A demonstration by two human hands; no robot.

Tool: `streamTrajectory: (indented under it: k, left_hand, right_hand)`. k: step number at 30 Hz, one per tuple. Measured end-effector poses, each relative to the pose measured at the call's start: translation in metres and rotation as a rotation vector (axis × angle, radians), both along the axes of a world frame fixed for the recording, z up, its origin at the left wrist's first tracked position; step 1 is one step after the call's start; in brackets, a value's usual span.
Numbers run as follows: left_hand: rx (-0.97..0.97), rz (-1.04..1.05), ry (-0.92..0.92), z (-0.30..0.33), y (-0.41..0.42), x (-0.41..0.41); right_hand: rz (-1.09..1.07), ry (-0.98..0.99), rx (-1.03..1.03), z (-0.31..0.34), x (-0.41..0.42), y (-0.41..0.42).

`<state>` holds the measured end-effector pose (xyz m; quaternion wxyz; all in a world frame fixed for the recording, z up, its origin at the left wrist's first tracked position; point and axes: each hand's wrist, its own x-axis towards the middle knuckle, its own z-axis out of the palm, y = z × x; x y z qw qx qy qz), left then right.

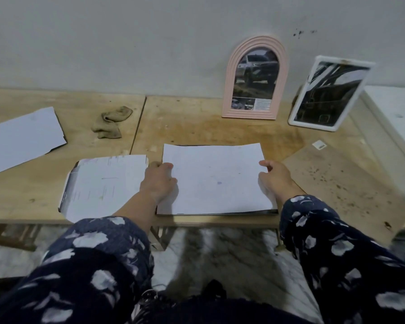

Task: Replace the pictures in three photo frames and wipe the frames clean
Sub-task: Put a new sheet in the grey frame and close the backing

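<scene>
Two hands (159, 181) (275, 176) gripping sheet (216, 178)

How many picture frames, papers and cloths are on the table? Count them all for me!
Picture frames: 2, the pink arched frame and the white frame, both against the wall.
White paper sheets: 3, the left sheet, the middle sheet and the held sheet.
Cloths: 1, the tan cloth.
Total: 6
</scene>
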<state>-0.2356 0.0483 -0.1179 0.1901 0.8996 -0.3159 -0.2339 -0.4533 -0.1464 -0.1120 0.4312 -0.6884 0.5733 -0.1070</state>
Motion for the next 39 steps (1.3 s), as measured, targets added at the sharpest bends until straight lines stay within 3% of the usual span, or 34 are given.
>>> streamTrajectory:
  k: [3,8,11,17,31,39]
  left_hand:
    - [0.118,-0.026,-0.118,0.001,0.0,-0.01]
    - [0.301,-0.16,-0.219,0.002,-0.007,-0.015]
    - [0.339,-0.179,-0.276,0.006,-0.011,-0.017]
    - [0.279,-0.204,-0.35,0.01,-0.037,-0.024]
    - [0.074,-0.611,-0.314,0.007,-0.176,-0.137]
    - [0.164,-0.731,-0.246,-0.008,-0.232,-0.186]
  right_hand:
    - [0.104,0.073,-0.075,-0.006,-0.005,-0.001]
    - [0.354,0.381,-0.294,-0.014,-0.014,0.003]
    - [0.367,0.37,-0.307,-0.015,-0.017,0.006]
    - [0.142,0.209,-0.256,-0.006,-0.03,0.0]
    - [-0.38,0.3,-0.115,-0.013,-0.176,-0.019]
    - [-0.662,0.236,-0.119,-0.029,-0.225,-0.03]
